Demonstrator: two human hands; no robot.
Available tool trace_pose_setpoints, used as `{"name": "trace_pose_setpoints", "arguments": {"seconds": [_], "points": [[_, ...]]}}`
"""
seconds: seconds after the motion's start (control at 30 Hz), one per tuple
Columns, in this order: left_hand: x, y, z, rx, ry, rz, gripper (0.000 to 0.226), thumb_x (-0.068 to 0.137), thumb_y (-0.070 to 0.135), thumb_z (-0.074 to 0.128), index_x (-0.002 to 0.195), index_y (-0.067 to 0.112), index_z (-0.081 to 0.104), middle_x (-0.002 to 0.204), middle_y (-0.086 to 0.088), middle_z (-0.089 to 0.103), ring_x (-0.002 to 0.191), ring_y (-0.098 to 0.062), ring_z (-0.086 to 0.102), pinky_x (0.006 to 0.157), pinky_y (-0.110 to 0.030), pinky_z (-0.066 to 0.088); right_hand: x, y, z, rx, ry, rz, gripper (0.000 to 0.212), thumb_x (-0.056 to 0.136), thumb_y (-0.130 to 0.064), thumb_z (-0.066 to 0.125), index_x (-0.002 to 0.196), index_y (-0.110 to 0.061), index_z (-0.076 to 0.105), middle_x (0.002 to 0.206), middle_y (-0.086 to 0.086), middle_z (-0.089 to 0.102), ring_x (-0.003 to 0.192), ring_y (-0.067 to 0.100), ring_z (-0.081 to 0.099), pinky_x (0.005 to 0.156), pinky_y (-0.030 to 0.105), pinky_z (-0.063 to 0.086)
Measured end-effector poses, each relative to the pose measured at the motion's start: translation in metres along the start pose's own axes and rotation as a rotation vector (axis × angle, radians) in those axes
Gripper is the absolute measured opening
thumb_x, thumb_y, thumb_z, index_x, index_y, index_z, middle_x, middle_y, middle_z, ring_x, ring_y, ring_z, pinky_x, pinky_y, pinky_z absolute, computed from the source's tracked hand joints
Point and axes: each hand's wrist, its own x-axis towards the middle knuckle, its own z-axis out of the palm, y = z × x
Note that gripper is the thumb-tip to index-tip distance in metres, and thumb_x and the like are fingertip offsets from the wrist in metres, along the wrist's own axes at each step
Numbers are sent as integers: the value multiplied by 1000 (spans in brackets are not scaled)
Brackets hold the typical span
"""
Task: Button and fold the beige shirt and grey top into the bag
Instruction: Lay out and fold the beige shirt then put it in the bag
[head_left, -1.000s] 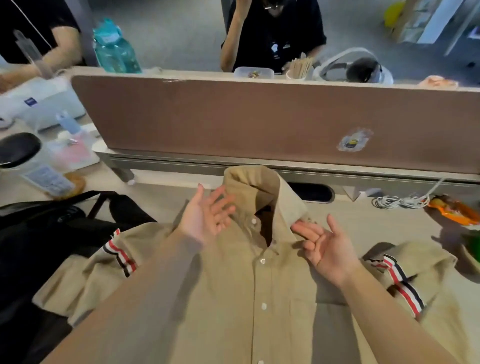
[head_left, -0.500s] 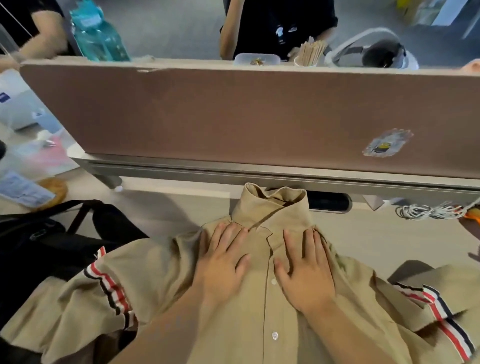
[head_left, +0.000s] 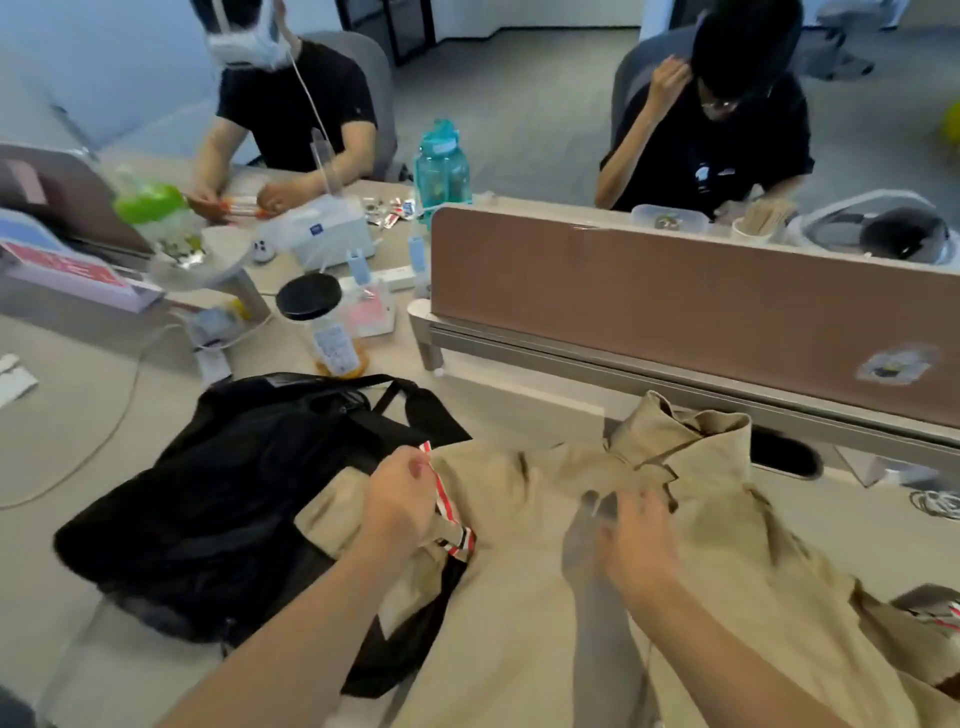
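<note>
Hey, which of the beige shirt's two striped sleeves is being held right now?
The sleeve lying over the black bag: the left hand grips it at its striped band. The other sleeve lies untouched at the far right edge.

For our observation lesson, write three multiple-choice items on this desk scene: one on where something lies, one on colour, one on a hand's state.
1. Where does the black fabric bag lie, seen against the beige button-up shirt?
A) on its collar
B) to its left, partly under a sleeve
C) to its right

2. Which colours band the shirt's striped cuff?
A) green, yellow
B) all blue
C) red, white, dark

3. What is the left hand doing?
A) gripping the striped cuff
B) lying flat on the bag
C) pointing upward, touching nothing

Answers: B, the sleeve drapes over the bag's right edge; C, those bands show beside the hand; A, it is curled round the cuff.
</note>
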Motion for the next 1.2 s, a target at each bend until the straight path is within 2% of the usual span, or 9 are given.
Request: {"name": "trace_pose_setpoints", "arguments": {"seconds": [0.13, 0.27, 0.47, 0.57, 0.7, 0.8, 0.93, 1.0, 1.2], "points": [[-12, -70, -56, -130, 20, -486, 20, 97, 17, 43, 92, 4, 58, 71, -1, 42, 91, -28, 59, 72, -31, 45, -45, -75, 20, 114, -74, -405, 46, 86, -24, 47, 131, -17, 46, 133, 5, 43, 122, 23, 44, 101, 29, 36], [-16, -110, -66, -475, -163, -848, 46, 93, 29, 57, 128, 0, 48, 124, -19, 55, 109, -34, 57, 88, -42, 50, -68, -97, 51, -81, -169, -619, 46, 71, -36, 44, 107, -25, 70, 109, -3, 67, 103, 20, 63, 81, 28, 55], [3, -112, -40, -693, -184, -769, 24, 89, 28, 64, 97, 6, 61, 83, -4, 62, 74, -15, 57, 62, -26, 49, -68, -88, 67, -185, -63, -625, 35, 70, -41, 42, 87, -31, 71, 103, -7, 69, 109, 19, 47, 78, 35, 58], [12, -91, -47, -825, -104, -719, 16, 91, 22, 56, 93, 8, 63, 73, -4, 58, 62, -16, 53, 58, -28, 46, -68, -89, 58, -32, -12, -635, 34, 78, -30, 48, 104, -22, 68, 114, 0, 62, 105, 21, 59, 86, 33, 55], [41, -79, -122, -1262, 151, -638, 28, 92, 27, 50, 114, 14, 61, 111, -8, 66, 94, -24, 63, 76, -34, 48, -63, -100, 44, 112, 46, -357, 46, 95, -31, 43, 139, -18, 36, 146, 4, 30, 135, 21, 31, 110, 27, 25], [54, -75, -196, -1548, 309, -451, 23, 97, 26, 42, 95, 15, 63, 131, -5, 60, 108, -18, 61, 74, -31, 50, -56, -102, 59, 78, -91, -310, 65, 95, -48, 28, 150, -18, 11, 158, 5, 8, 145, 21, 11, 117, 29, 13], [59, -93, -237, -1776, 398, -271, 28, 98, 10, 39, 92, 15, 66, 85, 16, 74, 116, -21, 58, 105, -28, 41, -54, -110, 94, -38, -285, -356, 102, 65, -78, -20, 149, -21, -13, 158, 5, -20, 145, 25, -17, 116, 36, -4], [65, -108, -233, -1864, 318, -218, 27, 91, 12, 44, 108, 15, 65, 100, 6, 73, 118, -21, 58, 108, -30, 38, -53, -117, 105, -98, -326, -357, 118, 46, -82, -32, 148, -25, -15, 157, 6, -22, 144, 25, -20, 116, 38, -4], [62, -59, -198, -1955, 58, 37, 30, 74, 18, 55, 101, 15, 68, 106, -7, 71, 102, -24, 68, 90, -35, 50, -34, -127, 91, 108, -535, -349, 72, 91, -63, 28, 151, -33, 2, 156, 0, -21, 143, 21, -23, 116, 38, -5]]}}
